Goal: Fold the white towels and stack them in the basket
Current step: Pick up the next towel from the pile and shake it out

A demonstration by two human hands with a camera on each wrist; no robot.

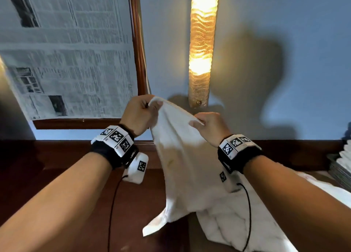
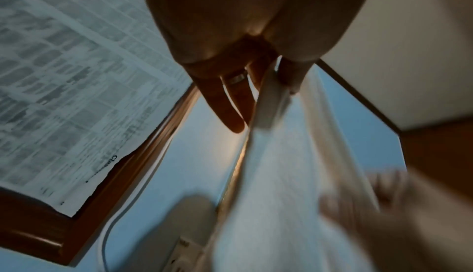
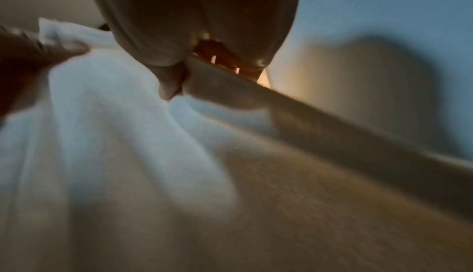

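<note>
You have a white towel (image 1: pixel 182 168) lifted in front of you, hanging from its top edge over the middle of the dark wooden table (image 1: pixel 57 168), its lower corner trailing down toward the near edge. Your left hand (image 1: pixel 139 114) pinches one upper corner between thumb and fingers, and your right hand (image 1: pixel 210 126) pinches the top edge close beside it — both grasping the cloth, neither free. To fold it well, I'd slide your right hand outward along the hem until it finds the other corner, then draw the edge taut and level so the cloth hangs square before you bring the halves together. More white towels (image 1: pixel 247 223) lie crumpled on the right part of the table, just under the hanging one, so lift high enough that the tail does not drag them. The left half of the table looks the better place to lay it flat. The wall lamp (image 1: pixel 202 42) stands near behind your hands — keep the spread low. No basket shows in these views.
</note>
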